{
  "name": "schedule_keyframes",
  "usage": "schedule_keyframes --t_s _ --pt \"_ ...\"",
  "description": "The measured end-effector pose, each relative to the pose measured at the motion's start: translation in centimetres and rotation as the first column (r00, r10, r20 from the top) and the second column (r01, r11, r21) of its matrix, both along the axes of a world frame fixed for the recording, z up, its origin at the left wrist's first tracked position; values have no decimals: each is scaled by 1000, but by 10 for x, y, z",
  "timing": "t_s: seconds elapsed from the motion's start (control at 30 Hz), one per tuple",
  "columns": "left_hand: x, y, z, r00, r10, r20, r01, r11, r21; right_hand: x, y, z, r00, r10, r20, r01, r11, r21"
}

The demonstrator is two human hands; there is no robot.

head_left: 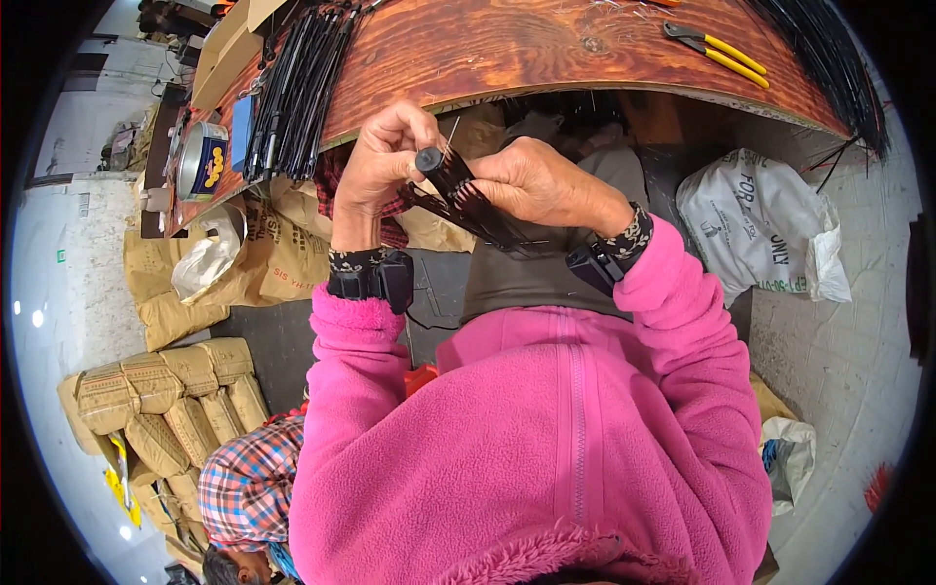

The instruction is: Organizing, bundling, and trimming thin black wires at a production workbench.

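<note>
In front of my chest, just off the near edge of the table, I hold a black bundle of thin strands (478, 208) with a round, flat-ended cap (429, 160). My left hand (383, 154) is closed at the capped end, thumb and fingers pinched beside it. A thin light wire or needle-like piece (453, 131) sticks up there. My right hand (544, 183) is closed on the strands just below the cap, and their loose ends hang down under it. Part of the bundle is hidden behind the fingers.
On the wooden table (468, 49) lie yellow-handled pliers (719, 53), black bundles (302, 93), a tin (202, 161) and long black strands (829, 54). A white sack (751, 224) stands right, brown paper sacks (283, 244) left. A person in a plaid shirt (253, 478) is at lower left.
</note>
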State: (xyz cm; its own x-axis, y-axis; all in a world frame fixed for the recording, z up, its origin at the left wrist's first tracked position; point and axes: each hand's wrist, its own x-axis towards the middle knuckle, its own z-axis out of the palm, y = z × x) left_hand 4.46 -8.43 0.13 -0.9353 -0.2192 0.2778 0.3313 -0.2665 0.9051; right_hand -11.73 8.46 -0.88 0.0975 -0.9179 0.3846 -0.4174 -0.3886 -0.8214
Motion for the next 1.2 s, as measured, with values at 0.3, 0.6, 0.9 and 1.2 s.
schedule_keyframes --t_s 0.3,0.6,0.9,1.2 --pt "-1 42 9 896 416 158 -422 906 9 -4 1 -7 994 -47 99 43 998 45" --pt "7 81 32 750 661 41 -647 744 -169 6 -1 -7 976 -191 105 187 981 48" --pt "6 76 40 671 727 145 -658 675 -334 21 -2 3 958 -285 29 287 952 -107" --pt "20 60 36 780 618 102 -573 769 -282 10 -14 -2 997 -68 35 69 997 -31"
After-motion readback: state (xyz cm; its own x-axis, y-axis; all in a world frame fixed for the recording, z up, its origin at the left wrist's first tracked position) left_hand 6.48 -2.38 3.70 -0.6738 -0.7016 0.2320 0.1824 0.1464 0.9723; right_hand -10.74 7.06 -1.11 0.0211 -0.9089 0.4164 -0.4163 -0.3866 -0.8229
